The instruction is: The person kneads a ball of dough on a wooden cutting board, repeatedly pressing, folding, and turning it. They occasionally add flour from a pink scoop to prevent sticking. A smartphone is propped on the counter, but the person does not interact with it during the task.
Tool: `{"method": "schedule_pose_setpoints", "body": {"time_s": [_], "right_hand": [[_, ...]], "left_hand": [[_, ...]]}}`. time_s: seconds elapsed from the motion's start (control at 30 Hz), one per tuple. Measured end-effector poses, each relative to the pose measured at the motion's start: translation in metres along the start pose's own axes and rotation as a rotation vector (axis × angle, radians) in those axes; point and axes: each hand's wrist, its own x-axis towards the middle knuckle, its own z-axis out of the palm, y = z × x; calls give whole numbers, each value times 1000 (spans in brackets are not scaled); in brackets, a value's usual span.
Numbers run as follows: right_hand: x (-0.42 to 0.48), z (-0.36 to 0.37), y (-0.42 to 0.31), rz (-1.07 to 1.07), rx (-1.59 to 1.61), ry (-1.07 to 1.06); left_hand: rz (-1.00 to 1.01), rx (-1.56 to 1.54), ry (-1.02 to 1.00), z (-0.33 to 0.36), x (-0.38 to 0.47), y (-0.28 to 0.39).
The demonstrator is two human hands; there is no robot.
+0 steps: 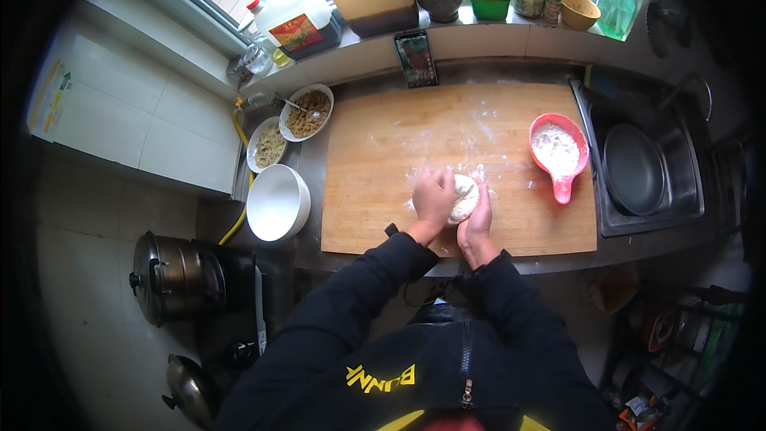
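Observation:
A rounded lump of white dough (464, 199) rests on a floured wooden board (383, 161), near its front edge. My left hand (435, 197) presses on the dough's left side with bent fingers. Along the right side of the lump, my right hand (477, 219) lies cupped against it. A red plastic scoop (562, 188) holding white flour (556, 146) sits at the board's right. Parts of the dough are hidden under my left fingers.
Left of the board stand an empty white bowl (278, 202), a bowl of shredded food (270, 147) and a bowl of minced filling (306, 114) with a spoon. A phone (416, 60) leans behind. The sink (688, 191) at right holds a pan (634, 169); a steel pot (173, 279) is lower left.

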Motion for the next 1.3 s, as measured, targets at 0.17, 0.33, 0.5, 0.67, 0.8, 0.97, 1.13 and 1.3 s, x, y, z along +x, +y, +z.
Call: {"method": "schedule_pose_setpoints", "body": {"time_s": [0.17,0.33,0.5,0.67,0.8,0.97,1.13,1.3], "right_hand": [[-2,-11,16,-178,-265,-21],[18,-24,22,-218,-640,26],[43,-23,7,-131,-559,38],[49,-4,10,-130,-487,61],[36,-4,5,5,-187,-3],[25,-8,3,-29,-170,21],[29,-4,9,-209,-329,-7],[35,-4,8,-188,-392,30]], "left_hand": [[299,299,-85,7,11,-11],[278,336,-251,17,53,-33],[126,509,-179,17,58,-37],[-319,269,42,5,37,-45],[-542,-552,12,0,3,-32],[133,-10,19,11,-25,-10],[215,208,-143,15,10,-26],[127,367,-50,21,28,-46]]}}
